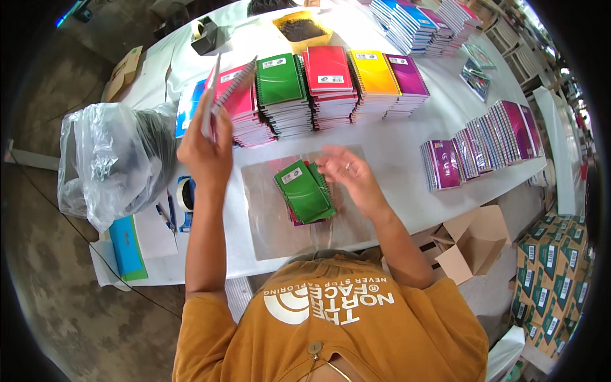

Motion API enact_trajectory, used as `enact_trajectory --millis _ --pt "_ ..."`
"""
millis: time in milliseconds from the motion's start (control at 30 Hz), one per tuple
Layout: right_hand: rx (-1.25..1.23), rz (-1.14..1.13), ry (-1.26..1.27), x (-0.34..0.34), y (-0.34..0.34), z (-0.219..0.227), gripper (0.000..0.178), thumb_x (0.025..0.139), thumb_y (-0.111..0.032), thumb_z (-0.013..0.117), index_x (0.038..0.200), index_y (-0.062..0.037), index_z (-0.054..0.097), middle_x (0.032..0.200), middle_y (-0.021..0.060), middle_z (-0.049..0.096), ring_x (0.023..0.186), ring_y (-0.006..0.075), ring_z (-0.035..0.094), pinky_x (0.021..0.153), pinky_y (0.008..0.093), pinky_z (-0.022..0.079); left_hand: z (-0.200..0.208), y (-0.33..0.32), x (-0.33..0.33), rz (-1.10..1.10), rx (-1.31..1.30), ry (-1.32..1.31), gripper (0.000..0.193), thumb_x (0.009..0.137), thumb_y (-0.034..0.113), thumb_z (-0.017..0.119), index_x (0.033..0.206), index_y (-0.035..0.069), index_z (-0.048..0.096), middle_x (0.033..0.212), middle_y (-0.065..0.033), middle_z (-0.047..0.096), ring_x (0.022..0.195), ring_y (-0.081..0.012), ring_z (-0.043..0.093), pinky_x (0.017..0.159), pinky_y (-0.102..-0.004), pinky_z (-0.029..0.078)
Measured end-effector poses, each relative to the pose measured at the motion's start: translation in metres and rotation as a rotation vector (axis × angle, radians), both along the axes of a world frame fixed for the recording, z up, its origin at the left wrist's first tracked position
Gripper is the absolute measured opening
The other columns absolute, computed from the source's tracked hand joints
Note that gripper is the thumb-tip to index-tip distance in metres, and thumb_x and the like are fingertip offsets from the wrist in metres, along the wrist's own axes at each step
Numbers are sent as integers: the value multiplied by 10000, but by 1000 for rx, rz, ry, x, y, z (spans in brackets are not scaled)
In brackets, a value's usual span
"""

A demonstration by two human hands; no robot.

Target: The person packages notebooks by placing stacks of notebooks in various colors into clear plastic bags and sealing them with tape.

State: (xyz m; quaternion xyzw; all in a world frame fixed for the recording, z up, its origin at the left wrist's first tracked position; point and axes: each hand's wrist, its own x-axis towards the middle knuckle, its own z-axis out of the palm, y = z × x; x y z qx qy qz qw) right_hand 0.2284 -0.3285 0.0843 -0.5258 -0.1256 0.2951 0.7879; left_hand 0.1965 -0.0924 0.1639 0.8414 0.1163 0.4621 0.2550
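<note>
My left hand point(207, 149) is raised at the left end of a row of notebook stacks. It grips a spiral notebook point(237, 88), turned nearly edge-on, so its cover colour is hard to make out. Below and to the right, green spiral notebooks point(304, 192) lie in a small, slightly fanned pile on a clear plastic sheet point(264, 223). A purple-pink edge peeks out under that pile. Over the pile's upper right corner hovers my right hand point(349, 173), fingers apart and nothing in it. Behind stand stacks with green point(280, 79), red point(329, 67), yellow point(374, 70) and purple covers point(407, 73).
Clear plastic bags point(108, 159) heap at the left, near a blue tape dispenser point(185, 202) and pens point(167, 216). Purple notebooks point(445, 164) line the right edge. A yellow tub point(302, 30) sits at the back. An opened cardboard box point(474, 242) stands right of me.
</note>
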Motion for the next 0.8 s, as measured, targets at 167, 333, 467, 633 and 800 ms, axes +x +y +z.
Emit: enact_trajectory --millis 167,333,467,633,800 --pt "353 -132 371 -12 23 19 491 916 -155 588 1343 -25 384 1056 88 601 973 113 562 852 272 469 -46 -77 -69 -594 281 278 469 655 28 720 1115 90 651 1087 -114 655 969 -243 643 808 -343 508" --pt "129 -114 200 -14 17 -12 450 903 -147 610 1300 -19 440 978 84 618 881 92 584 750 234 493 -63 -70 -83 -597 98 334 440 695 47 708 1128 97 646 1214 -115 597 1116 -273 577 934 -395 450" --pt "-62 -216 -13 -13 19 -52 393 931 -263 560 1240 -24 515 974 68 633 911 137 586 832 297 459 -98 -90 -95 -471 164 279 366 779 47 649 1143 78 635 1242 -134 576 1161 -294 546 974 -425 415" --pt "-881 -206 -629 -37 4 -109 380 920 -334 513 1229 -120 562 1291 135 506 1160 356 441 995 461 303 -174 -103 -98 -264 186 591 527 875 275 573 1332 45 446 1405 -158 403 1319 -312 357 1080 -458 253" --pt "-1021 -580 -1230 32 1 -49 401 874 -221 575 1267 -151 538 1353 101 457 1265 337 360 1030 463 270 -167 -114 -102 -299 120 813 777 838 468 580 1412 22 304 1494 -159 244 1391 -340 189 1102 -515 140"
